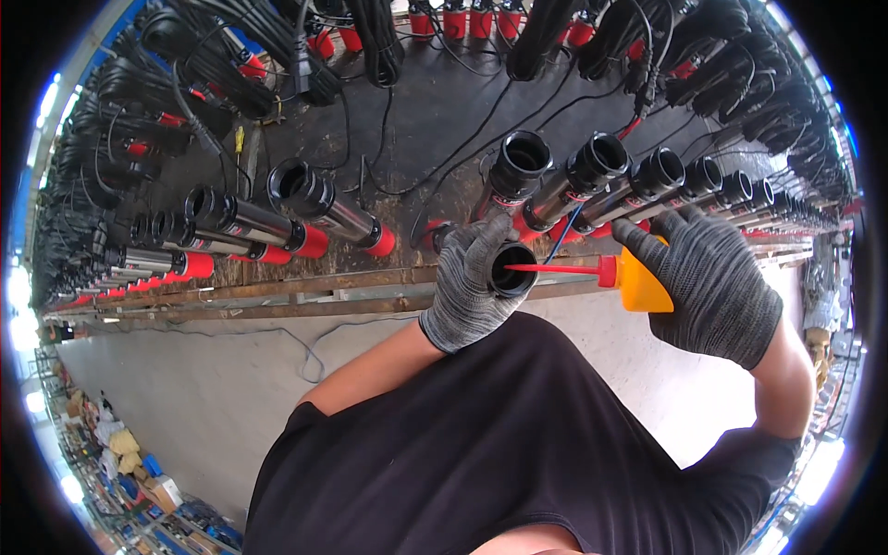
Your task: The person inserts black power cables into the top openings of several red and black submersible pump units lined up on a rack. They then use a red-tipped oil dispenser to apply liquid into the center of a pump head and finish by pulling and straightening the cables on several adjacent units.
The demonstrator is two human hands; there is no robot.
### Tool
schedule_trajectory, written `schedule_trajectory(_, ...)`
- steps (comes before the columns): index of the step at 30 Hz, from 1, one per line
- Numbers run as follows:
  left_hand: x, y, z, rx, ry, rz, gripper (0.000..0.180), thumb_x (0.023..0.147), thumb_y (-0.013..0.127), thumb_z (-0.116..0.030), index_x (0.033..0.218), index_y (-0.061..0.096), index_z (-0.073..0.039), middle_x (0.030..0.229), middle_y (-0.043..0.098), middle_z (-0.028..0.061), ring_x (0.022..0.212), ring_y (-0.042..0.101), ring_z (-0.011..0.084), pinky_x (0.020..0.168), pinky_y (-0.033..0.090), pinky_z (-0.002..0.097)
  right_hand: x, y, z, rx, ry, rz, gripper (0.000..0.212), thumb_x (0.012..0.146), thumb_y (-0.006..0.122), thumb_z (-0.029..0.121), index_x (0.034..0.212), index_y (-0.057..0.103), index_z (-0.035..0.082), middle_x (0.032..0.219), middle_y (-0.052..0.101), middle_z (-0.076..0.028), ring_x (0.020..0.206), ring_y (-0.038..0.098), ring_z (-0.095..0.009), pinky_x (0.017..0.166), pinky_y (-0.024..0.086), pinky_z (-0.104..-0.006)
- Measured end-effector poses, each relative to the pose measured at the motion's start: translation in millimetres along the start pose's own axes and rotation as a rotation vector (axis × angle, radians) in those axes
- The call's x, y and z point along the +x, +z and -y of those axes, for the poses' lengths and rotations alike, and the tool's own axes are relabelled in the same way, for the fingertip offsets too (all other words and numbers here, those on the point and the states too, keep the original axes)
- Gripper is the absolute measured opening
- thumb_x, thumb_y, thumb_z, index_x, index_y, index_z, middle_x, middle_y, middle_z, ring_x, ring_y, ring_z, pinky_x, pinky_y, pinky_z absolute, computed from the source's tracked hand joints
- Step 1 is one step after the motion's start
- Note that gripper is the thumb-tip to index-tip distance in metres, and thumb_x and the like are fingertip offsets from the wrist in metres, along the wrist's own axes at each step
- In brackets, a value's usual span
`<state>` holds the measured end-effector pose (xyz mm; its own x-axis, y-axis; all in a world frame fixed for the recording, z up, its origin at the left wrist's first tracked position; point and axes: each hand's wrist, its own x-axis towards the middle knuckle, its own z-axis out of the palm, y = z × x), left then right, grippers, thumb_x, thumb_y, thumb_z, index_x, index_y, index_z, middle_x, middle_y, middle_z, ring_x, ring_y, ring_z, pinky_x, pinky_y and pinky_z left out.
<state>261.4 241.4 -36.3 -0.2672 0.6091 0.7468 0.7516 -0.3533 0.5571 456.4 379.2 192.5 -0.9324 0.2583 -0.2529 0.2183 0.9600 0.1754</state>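
My left hand (462,291), in a grey knit glove, is wrapped around the black top of a tube-shaped pump (507,280), its open mouth facing up. My right hand (712,287), gloved the same way, grips a yellow squeeze bottle (643,285) tipped on its side. The bottle's long red spout (560,269) points left, and its tip is in the pump's mouth. Most of the held pump's body is hidden by my hand. Just beyond it stands another steel pump (520,162) with a black threaded top.
Rows of similar pumps with red bases, one being a pump (338,211) at left, line the edge of the dark worktable (421,129). Coiled black cables (375,42) and more red-ended units fill the far side. A yellow-handled screwdriver (240,139) lies far left. Loose cable (310,347) trails below the table edge.
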Motion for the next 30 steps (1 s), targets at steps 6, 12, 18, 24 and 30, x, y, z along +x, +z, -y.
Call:
schedule_trajectory(6,-2.3,-6.7,0.7,0.03,-0.083,0.089,0.106,0.068,0.09,-0.004,0.157,0.032,-0.005,0.106,0.068,0.0086,0.096,0.063,0.0302,0.09,0.048,0.0446,12.3,-46.5,30.2,-0.274,0.008,0.128,0.075,0.078,0.078,0.02,0.149,0.054,0.019,0.113,0.065,-0.014,0.105,0.061,-0.035,0.09,0.05,-0.0485)
schedule_trajectory(12,11.3,-2.3,-9.8,-0.057,-0.027,0.039,0.101,0.068,0.091,-0.005,0.154,0.038,-0.005,0.108,0.069,0.0098,0.096,0.063,0.0306,0.089,0.049,0.0442,16.2,-53.8,57.5,-0.412,0.1,0.111,0.064,0.083,0.075,0.025,0.145,0.058,0.023,0.115,0.065,-0.013,0.109,0.061,-0.035,0.093,0.049,-0.0507)
schedule_trajectory(18,22.7,2.4,-7.1,-0.007,0.099,-0.047,0.096,0.074,0.087,-0.006,0.155,0.036,-0.008,0.091,0.069,0.0117,0.074,0.067,0.0334,0.066,0.051,0.0453,22.8,-50.5,67.5,-0.503,0.108,0.069,0.053,0.088,0.072,0.03,0.141,0.063,0.027,0.118,0.065,-0.013,0.112,0.061,-0.035,0.095,0.048,-0.0529)
schedule_trajectory(24,22.0,0.7,-1.5,-0.01,0.061,0.006,0.094,0.073,0.089,-0.009,0.152,0.039,-0.004,0.092,0.07,0.0137,0.072,0.067,0.0349,0.065,0.051,0.047,22.0,-45.6,80.5,-0.541,0.138,-0.011,0.046,0.092,0.07,0.033,0.137,0.067,0.028,0.12,0.065,-0.014,0.114,0.06,-0.035,0.097,0.048,-0.0542)
schedule_trajectory(30,20.2,-0.7,-4.5,-0.009,0.035,-0.015,0.092,0.071,0.09,-0.011,0.148,0.041,-0.001,0.092,0.069,0.0125,0.074,0.067,0.0337,0.064,0.05,0.0462,21.3,-46.1,83.2,-0.547,0.146,-0.008,0.045,0.093,0.069,0.032,0.137,0.066,0.027,0.12,0.065,-0.015,0.115,0.06,-0.035,0.097,0.048,-0.0536)
